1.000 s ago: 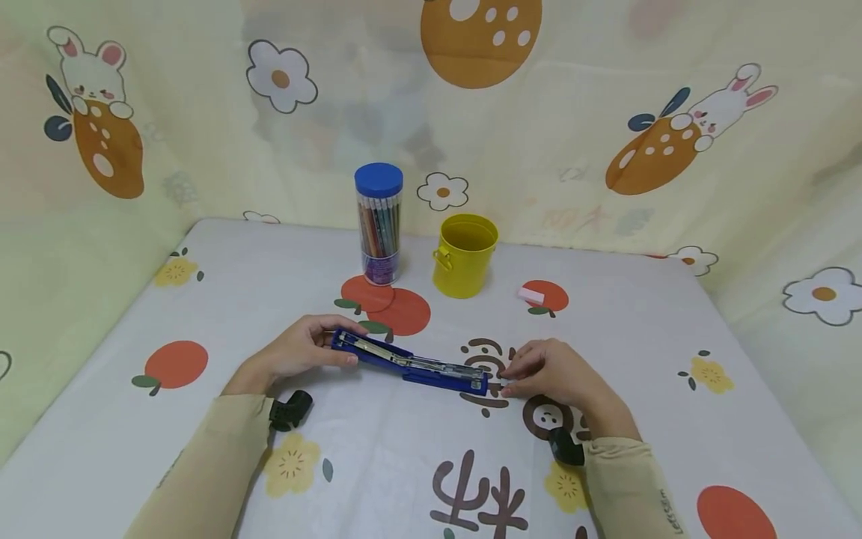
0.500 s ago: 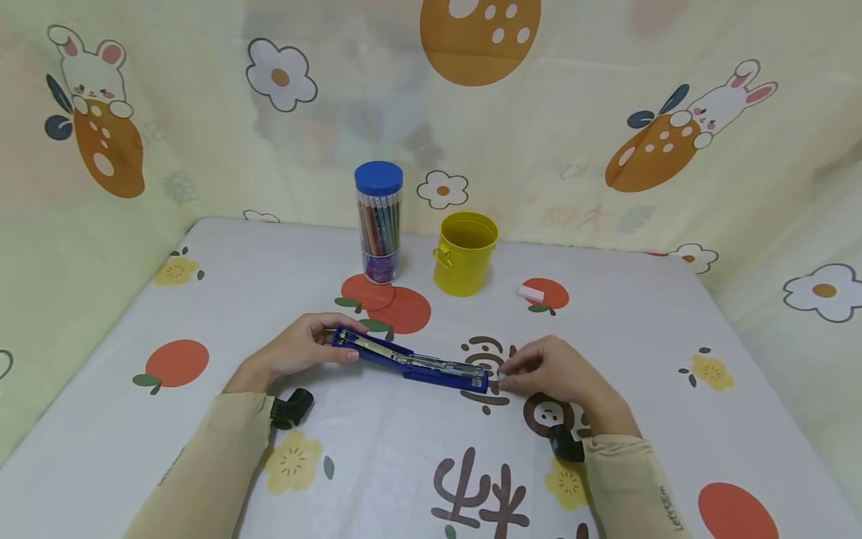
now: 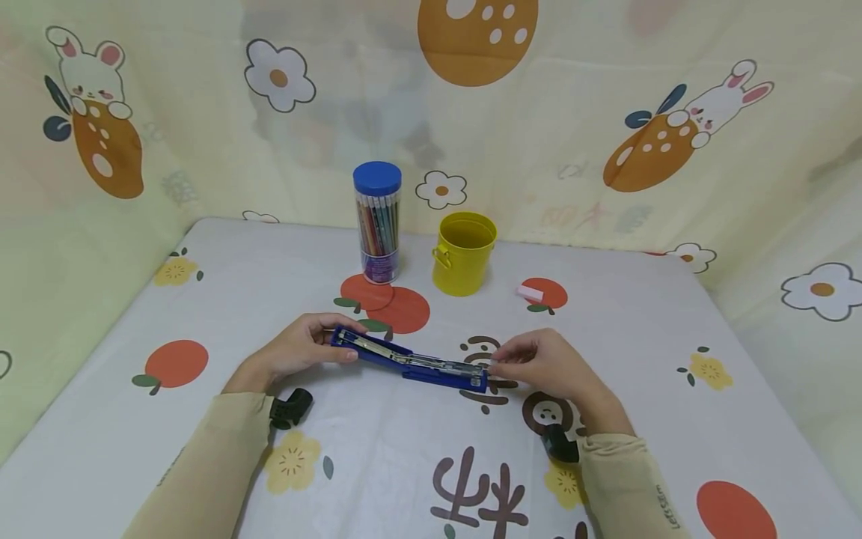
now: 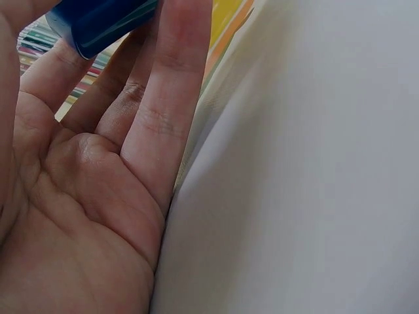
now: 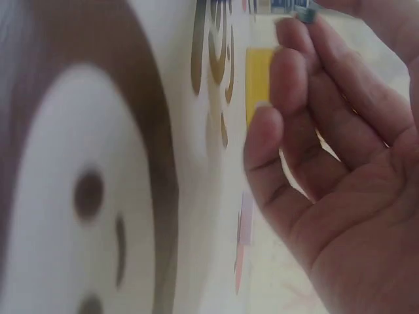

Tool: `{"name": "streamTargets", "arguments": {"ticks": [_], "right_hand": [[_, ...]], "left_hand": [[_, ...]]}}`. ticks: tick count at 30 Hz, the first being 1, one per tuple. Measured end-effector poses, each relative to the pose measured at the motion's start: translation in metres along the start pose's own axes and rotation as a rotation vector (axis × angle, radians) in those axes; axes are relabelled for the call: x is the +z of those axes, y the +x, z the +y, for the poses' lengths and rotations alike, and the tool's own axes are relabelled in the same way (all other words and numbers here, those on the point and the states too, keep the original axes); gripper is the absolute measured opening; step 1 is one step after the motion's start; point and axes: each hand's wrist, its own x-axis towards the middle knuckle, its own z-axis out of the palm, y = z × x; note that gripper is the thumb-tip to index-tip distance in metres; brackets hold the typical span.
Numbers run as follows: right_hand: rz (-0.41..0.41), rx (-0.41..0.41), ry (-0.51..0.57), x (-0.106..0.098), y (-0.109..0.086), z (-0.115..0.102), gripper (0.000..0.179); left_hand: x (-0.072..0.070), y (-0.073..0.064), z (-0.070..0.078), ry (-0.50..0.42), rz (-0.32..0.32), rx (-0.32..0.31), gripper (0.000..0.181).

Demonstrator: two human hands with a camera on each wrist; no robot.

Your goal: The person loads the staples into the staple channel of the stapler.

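Blue stapler, 1, opened out, centre of table. Left hand: thumb and fingers gripping stapler's left end, unmoved. Right hand: shifted leftward within last 0.5 s, fingertips now at stapler's right end, contact unclear; 1 small greyish piece pinched. Judged: work reached stapler's tray end, piece not yet released.

Head: from above, forward and down across the worktop. Wrists: close-up on left grip and right grip. Head and left wrist share the stapler.
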Motion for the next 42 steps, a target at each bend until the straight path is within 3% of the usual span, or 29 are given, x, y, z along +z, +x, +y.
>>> {"name": "streamTargets", "arguments": {"ticks": [7,15,27,36,42], "right_hand": [[0.030,-0.035,0.022,0.008,0.002,-0.011,0.018],[-0.005,-0.046,0.019,0.018,0.005,-0.018,0.016],[-0.002,-0.063,-0.022,0.021,0.004,-0.021,0.015],[-0.015,-0.154,-0.051,0.023,0.006,-0.021,0.014],[-0.009,-0.156,-0.087,0.021,0.005,-0.019,0.018]], "left_hand": [[-0.001,0.001,0.000,-0.011,0.001,-0.001,0.045],[-0.001,0.000,-0.001,-0.012,-0.003,0.003,0.044],[0.000,0.001,0.001,-0.015,-0.016,0.025,0.043],[0.000,0.000,0.001,-0.009,-0.015,0.025,0.043],[-0.001,0.001,0.000,-0.013,-0.015,0.017,0.044]]}}
